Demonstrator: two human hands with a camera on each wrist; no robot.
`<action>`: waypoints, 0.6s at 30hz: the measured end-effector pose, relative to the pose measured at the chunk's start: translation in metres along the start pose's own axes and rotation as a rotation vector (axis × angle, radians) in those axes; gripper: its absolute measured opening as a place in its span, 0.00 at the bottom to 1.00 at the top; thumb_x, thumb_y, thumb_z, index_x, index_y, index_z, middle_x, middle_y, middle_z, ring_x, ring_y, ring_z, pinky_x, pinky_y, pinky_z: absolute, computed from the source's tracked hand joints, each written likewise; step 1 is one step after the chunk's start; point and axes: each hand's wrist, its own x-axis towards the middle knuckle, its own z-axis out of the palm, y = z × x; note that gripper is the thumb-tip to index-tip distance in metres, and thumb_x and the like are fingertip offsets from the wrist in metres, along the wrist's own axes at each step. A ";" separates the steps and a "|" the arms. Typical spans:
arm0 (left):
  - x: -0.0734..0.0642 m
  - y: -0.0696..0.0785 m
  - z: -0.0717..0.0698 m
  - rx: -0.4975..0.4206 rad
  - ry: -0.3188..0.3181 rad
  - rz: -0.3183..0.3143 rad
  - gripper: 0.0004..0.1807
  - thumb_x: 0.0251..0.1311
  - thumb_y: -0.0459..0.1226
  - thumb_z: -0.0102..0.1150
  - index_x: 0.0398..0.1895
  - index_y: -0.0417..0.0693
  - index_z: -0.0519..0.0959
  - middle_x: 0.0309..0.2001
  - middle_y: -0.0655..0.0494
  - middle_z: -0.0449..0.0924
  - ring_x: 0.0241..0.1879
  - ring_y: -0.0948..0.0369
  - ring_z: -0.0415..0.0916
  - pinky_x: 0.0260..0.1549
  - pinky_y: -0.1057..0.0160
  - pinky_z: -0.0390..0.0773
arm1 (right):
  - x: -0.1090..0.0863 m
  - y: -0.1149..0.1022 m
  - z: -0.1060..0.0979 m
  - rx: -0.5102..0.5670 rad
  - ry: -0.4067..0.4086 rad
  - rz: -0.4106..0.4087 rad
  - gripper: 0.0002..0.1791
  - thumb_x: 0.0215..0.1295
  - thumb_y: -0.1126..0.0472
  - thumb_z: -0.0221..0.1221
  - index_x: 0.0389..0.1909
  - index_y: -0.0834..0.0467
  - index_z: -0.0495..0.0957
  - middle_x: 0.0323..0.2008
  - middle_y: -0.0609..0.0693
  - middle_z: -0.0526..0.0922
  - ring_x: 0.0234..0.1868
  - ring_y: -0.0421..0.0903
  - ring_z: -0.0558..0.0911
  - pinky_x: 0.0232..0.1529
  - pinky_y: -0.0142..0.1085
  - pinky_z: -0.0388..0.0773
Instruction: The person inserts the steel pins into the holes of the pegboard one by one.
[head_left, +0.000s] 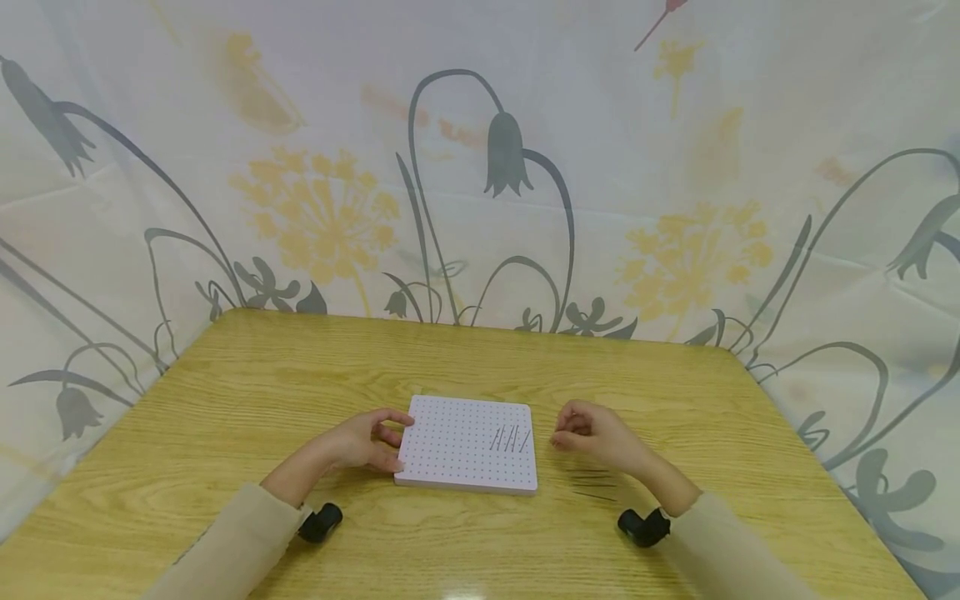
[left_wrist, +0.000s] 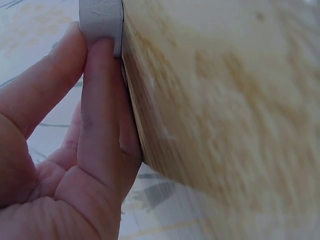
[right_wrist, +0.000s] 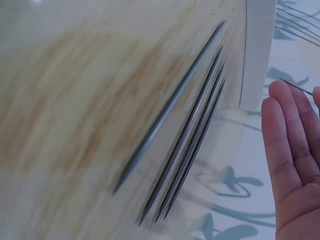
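Observation:
A white board (head_left: 450,454) with rows of small holes lies flat on the table. My left hand (head_left: 366,440) grips it at its left edge, thumb at the near corner and fingers farther back along the side. Several thin dark needles (head_left: 512,438) stand in holes near the board's right side. Just right of the board, my right hand (head_left: 598,433) is raised with curled fingers. In the right wrist view it pinches a thin needle (right_wrist: 296,86), whose tip shows past the fingertips. Below that hand, several loose metal needles (right_wrist: 170,107), pointed at both ends, lie side by side.
The wood-grain table (head_left: 315,350) runs back to a hanging cloth (head_left: 330,108) printed with flowers. Black wrist cameras sit at the left wrist (head_left: 321,522) and right wrist (head_left: 643,527), low over the table.

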 end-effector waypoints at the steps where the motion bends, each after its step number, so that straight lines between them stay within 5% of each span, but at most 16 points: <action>1: 0.000 0.000 0.000 0.000 -0.001 0.001 0.34 0.46 0.21 0.66 0.60 0.35 0.66 0.43 0.42 0.70 0.33 0.57 0.74 0.33 0.60 0.78 | 0.001 0.000 0.001 0.009 -0.004 -0.003 0.06 0.63 0.69 0.58 0.35 0.68 0.71 0.34 0.65 0.80 0.38 0.60 0.81 0.39 0.42 0.79; 9: 0.001 -0.002 -0.001 0.003 -0.002 -0.001 0.35 0.46 0.22 0.66 0.60 0.35 0.66 0.43 0.42 0.70 0.35 0.56 0.74 0.34 0.60 0.78 | 0.006 -0.002 0.009 -0.039 -0.008 -0.076 0.06 0.63 0.68 0.58 0.34 0.66 0.72 0.31 0.63 0.80 0.34 0.58 0.81 0.36 0.42 0.79; 18: 0.001 -0.003 -0.001 0.020 -0.004 0.007 0.35 0.46 0.23 0.67 0.60 0.36 0.66 0.43 0.42 0.70 0.35 0.56 0.74 0.34 0.60 0.78 | 0.010 -0.005 0.017 -0.064 -0.003 -0.055 0.06 0.62 0.66 0.60 0.34 0.64 0.72 0.31 0.58 0.82 0.34 0.52 0.82 0.34 0.38 0.79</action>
